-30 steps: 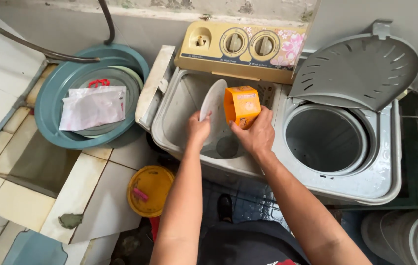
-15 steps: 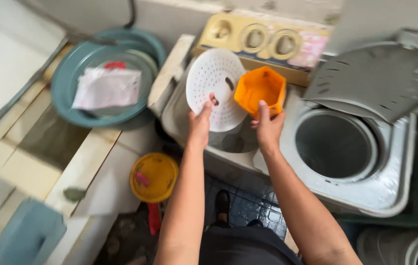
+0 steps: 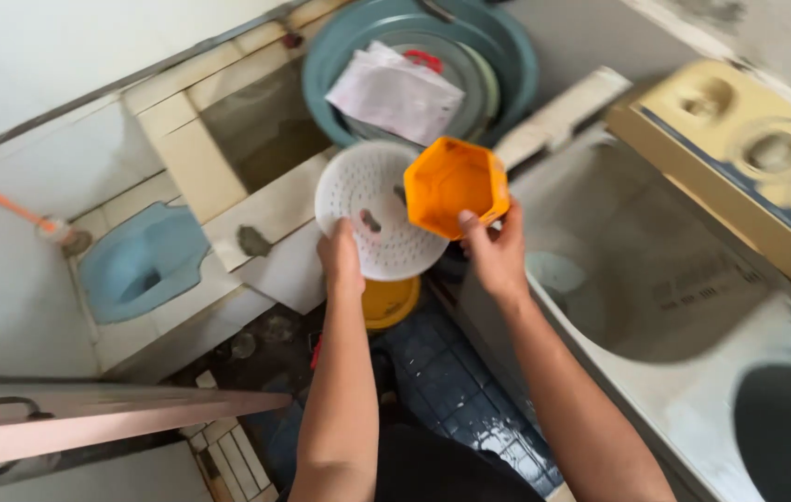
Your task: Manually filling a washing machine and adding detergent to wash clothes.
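Leftward now — fingers (image 3: 470, 223) clasping orange box (image 3: 451, 186)

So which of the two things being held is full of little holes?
The flat white round disc in the left hand; the orange hexagonal container has solid walls.

— How is the light?

— Soft, even daylight, fairly bright, with no hard shadows. The pale wall at upper left is nearly washed out. The wet blue floor tiles (image 3: 456, 390) carry small glints.

— Is it sharp?

— No. Motion blur smears most of the frame. The control panel (image 3: 749, 158) at right is smeared, its dials mere rings. The orange container (image 3: 451, 186) and the white perforated disc (image 3: 372, 209) are the clearest things, yet soft-edged.

— Dark areas?

— The spin tub opening (image 3: 790, 432) at lower right is deep shadow, and the floor under the arms is dim.

— Distortion?

— Wide-angle stretch: straight edges lean and bow toward the corners.
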